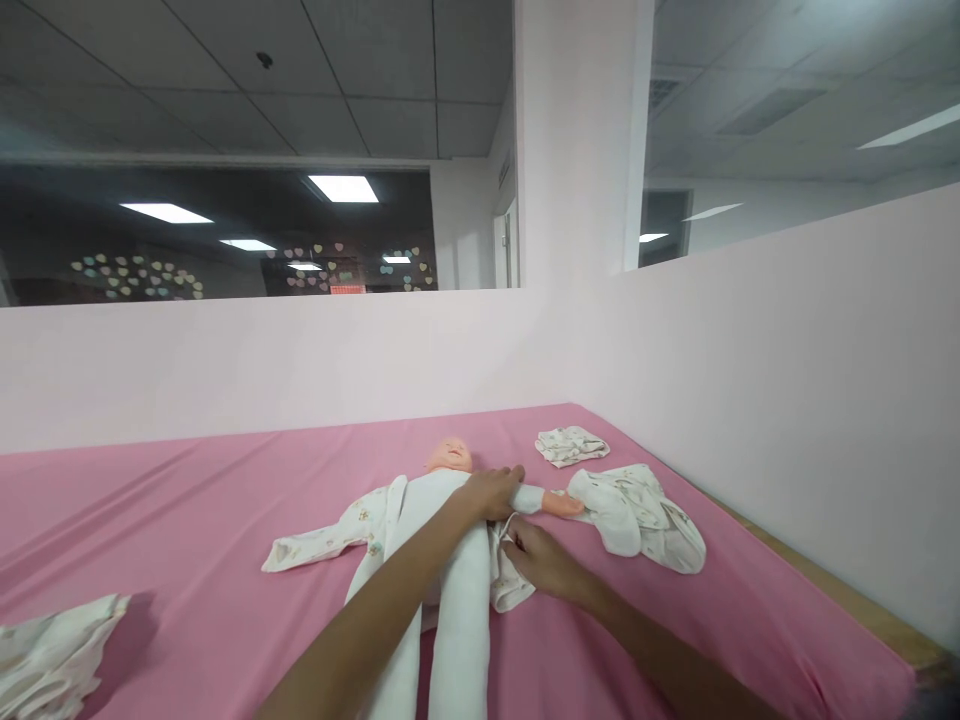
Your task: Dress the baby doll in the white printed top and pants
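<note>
A baby doll (pixel 450 455) lies on its back on the pink sheet (pixel 210 600), with a white printed baby garment (pixel 337 535) spread open under it. My left hand (pixel 493 490) grips the doll's outstretched arm near the shoulder. My right hand (pixel 541 558) pinches the garment's edge just below that arm. The doll's bare hand (pixel 564 505) points toward another white garment.
A crumpled white garment (pixel 637 510) lies right of the doll and a small folded one (pixel 571 445) sits behind it. More white clothing (pixel 52 655) lies at the left front edge. Pale partition walls (pixel 750 350) close off the back and right side.
</note>
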Demonstrator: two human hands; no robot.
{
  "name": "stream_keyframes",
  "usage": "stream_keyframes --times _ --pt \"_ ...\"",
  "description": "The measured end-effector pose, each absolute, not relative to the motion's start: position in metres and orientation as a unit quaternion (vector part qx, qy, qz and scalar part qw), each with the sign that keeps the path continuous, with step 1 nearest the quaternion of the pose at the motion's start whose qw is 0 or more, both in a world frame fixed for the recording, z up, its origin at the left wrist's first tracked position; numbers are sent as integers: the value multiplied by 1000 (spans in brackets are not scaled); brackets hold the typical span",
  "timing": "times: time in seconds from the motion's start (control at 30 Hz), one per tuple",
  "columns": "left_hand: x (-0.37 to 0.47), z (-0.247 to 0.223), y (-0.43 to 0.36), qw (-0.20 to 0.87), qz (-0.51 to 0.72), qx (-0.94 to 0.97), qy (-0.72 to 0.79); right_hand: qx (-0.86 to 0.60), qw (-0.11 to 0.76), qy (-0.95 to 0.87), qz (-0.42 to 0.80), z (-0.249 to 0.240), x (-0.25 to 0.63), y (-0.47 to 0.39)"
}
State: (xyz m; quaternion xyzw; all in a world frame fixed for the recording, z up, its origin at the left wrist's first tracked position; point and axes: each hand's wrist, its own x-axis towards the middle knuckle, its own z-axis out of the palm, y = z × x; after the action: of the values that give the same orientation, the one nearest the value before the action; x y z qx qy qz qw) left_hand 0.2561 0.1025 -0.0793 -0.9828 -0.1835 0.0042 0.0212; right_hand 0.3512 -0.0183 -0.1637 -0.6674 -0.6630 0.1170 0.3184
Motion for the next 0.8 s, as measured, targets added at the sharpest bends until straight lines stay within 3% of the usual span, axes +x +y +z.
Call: stream_keyframes --times 0.1,0.37,0.53,0.8 --pt "260 -79 102 8 14 -984 -177 -661 294 -685 86 -164 362 -24" --pt "237 -65 121 81 -12 -972 -218 -794 54 -589 -142 -114 447 -39" --pt "226 -56 121 47 -40 -976 -209 -834 77 -514 -184 -86 490 -35" --pt "233 -62 117 -47 -73 -977 -194 -833 71 -530 -141 -111 456 -14"
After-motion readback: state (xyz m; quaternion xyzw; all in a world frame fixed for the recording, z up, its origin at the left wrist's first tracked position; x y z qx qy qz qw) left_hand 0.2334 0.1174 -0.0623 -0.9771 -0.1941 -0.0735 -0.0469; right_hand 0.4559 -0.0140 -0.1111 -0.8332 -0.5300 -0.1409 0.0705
